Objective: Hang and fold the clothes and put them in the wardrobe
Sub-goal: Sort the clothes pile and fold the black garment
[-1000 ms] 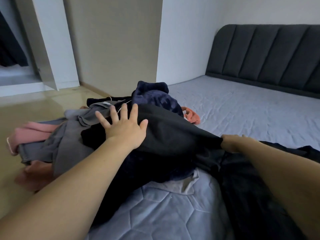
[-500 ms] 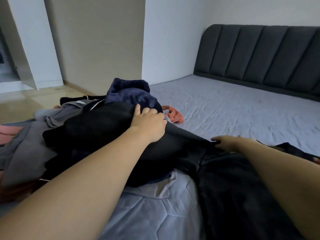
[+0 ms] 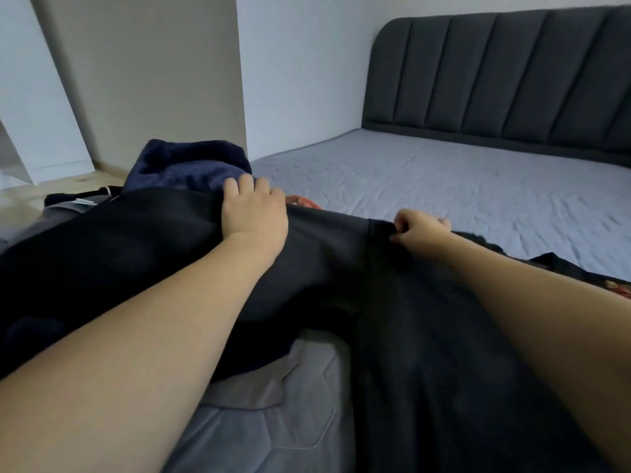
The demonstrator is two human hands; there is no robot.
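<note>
At nine o'clock, a heap (image 3: 112,254) of unsorted clothes lies on the bed's (image 3: 444,186) near edge, a navy piece (image 3: 187,165) on top at ten. The left hand (image 3: 254,213), fingers curled, grips a black garment (image 3: 341,254) at the heap's top. Toward two, the right hand (image 3: 418,230) pinches that garment's edge, stretching it between the hands. By the look of it the task is barely begun: nothing here is folded or hung, and no wardrobe interior shows.
</note>
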